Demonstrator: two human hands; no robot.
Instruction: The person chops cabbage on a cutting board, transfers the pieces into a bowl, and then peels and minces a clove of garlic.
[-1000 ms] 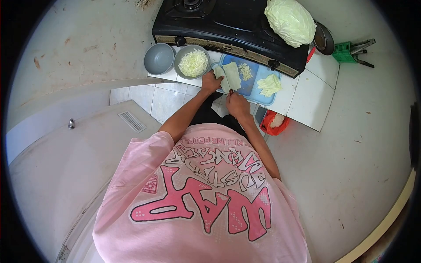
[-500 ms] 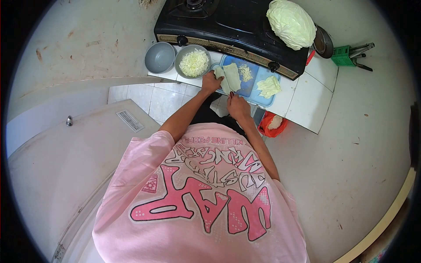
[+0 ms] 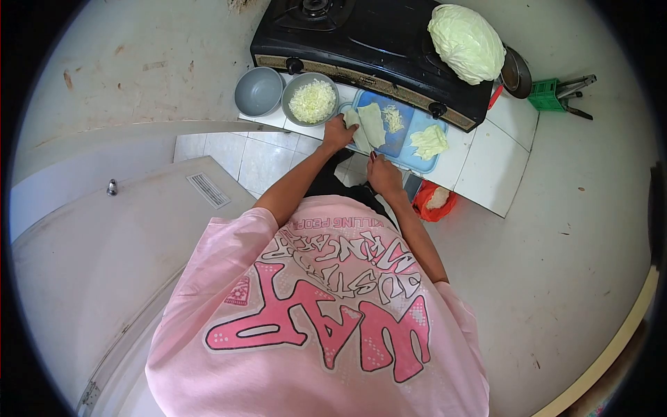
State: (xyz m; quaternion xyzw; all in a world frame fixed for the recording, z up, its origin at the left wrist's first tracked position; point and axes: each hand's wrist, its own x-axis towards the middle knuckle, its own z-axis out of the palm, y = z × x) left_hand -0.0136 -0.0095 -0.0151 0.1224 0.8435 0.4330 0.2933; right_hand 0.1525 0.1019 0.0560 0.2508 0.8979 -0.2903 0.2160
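Observation:
My left hand (image 3: 338,132) presses down on a pale green cabbage leaf (image 3: 372,125) at the left end of a blue cutting board (image 3: 408,139). A cut line seems to divide this leaf, with a narrower part under my fingertips. My right hand (image 3: 384,175) is closed round the dark red handle of a knife (image 3: 373,157) at the board's near edge; its blade can hardly be made out against the leaf. Beside the leaf lies a small heap of cabbage shreds (image 3: 393,119). Another loose leaf (image 3: 429,142) rests at the board's right end.
Left of the board stand a grey bowl (image 3: 285,109) of shredded cabbage and an empty grey bowl (image 3: 259,92). Behind is a black gas stove (image 3: 382,38) bearing a whole cabbage (image 3: 467,44). A green basket (image 3: 547,95) holds utensils at right. A red bag (image 3: 425,210) hangs below the counter.
My right hand has drawn slightly back toward me with the knife. My left hand stays on the leaf. The whole view has shifted a little.

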